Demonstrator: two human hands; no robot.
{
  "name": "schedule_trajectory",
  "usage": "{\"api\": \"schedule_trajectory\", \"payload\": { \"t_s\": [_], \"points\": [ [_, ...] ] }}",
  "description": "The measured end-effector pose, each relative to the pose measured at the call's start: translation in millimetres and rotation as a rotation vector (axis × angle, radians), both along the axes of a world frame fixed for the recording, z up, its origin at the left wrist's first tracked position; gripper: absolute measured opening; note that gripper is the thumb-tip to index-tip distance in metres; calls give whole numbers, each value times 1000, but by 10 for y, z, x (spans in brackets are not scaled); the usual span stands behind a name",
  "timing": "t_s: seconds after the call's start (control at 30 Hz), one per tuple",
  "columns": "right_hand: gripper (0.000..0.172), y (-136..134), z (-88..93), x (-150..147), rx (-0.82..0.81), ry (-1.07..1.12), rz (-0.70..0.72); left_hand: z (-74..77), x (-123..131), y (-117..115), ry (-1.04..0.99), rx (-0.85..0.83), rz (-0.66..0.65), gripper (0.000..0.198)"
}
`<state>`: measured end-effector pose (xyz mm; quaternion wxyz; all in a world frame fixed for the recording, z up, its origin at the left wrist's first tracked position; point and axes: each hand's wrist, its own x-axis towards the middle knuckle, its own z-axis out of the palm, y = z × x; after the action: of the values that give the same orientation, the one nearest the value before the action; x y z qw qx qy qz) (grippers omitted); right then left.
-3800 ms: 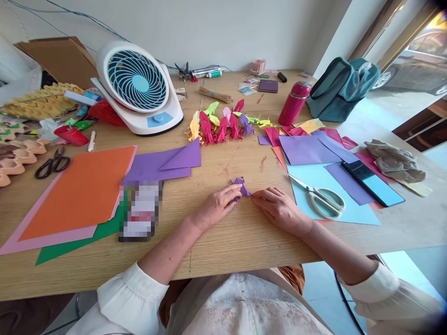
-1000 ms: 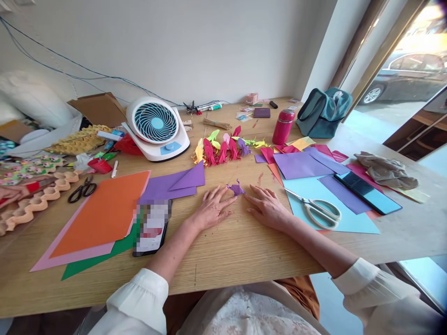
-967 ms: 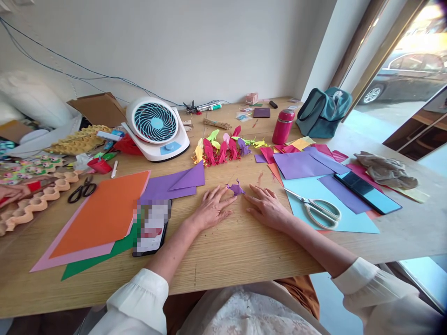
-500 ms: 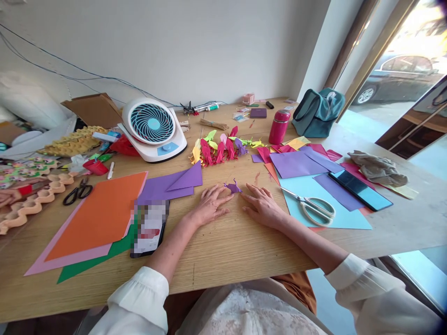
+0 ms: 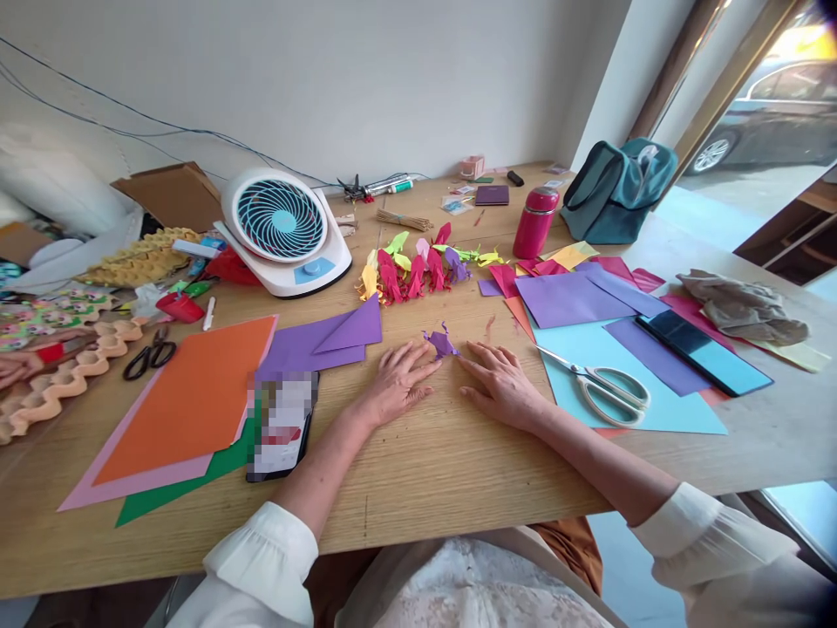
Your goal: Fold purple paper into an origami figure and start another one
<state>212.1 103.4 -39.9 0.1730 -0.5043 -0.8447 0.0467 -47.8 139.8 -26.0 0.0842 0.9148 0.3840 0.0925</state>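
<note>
A small purple folded-paper figure (image 5: 443, 343) with thin, curled limbs lies on the wooden table (image 5: 418, 471) between my hands. My left hand (image 5: 400, 384) rests flat at its left, fingers stretched out and their tips beside the figure. On the other side, my right hand (image 5: 500, 384) also lies palm down with fingers spread, fingertips close to the figure's right edge. Whether any fingertip touches it I cannot tell. Behind them sits a cluster of folded-paper figures (image 5: 415, 272) in red, yellow, green, pink and purple.
Orange paper (image 5: 189, 401), a phone (image 5: 284, 427) and black scissors (image 5: 150, 353) lie left. White-handled scissors (image 5: 615, 394) rest on light-blue paper (image 5: 680, 419) at right, near another phone (image 5: 703, 349). A fan (image 5: 281, 227), red flask (image 5: 536, 222) and teal bag (image 5: 618, 192) stand behind. Another person's hand (image 5: 19, 366) shows far left.
The view has shifted slightly, so things at the right appear farther right. Both hands stay flat beside the purple figure, which looks slightly turned.
</note>
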Motion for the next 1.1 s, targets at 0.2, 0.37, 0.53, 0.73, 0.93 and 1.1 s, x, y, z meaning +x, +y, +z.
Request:
{"api": "schedule_trajectory", "payload": {
  "t_s": [0.2, 0.37, 0.53, 0.73, 0.93, 1.1],
  "points": [
    [60, -8, -7, -10, 10, -16, 41, -8, 22, 5, -10, 41, 14, 51],
    [61, -14, 14, -18, 3, -8, 75, -3, 16, -17, -26, 106, 1, 47],
    [58, -19, 30, -8, 16, 33, 126, 4, 9, -29, -45, 150, -10, 46],
    [58, -12, 19, 12, 32, 77, 161, -34, 9, -16, -110, 179, -8, 39],
    [41, -2, 9, 19, 30, 180, 133, -8, 24, -17, -222, 139, -19, 31],
    [36, -10, 44, -3, -3, 233, 65, 13, 61, -26, -281, 120, 11, 16]
  ]
}}
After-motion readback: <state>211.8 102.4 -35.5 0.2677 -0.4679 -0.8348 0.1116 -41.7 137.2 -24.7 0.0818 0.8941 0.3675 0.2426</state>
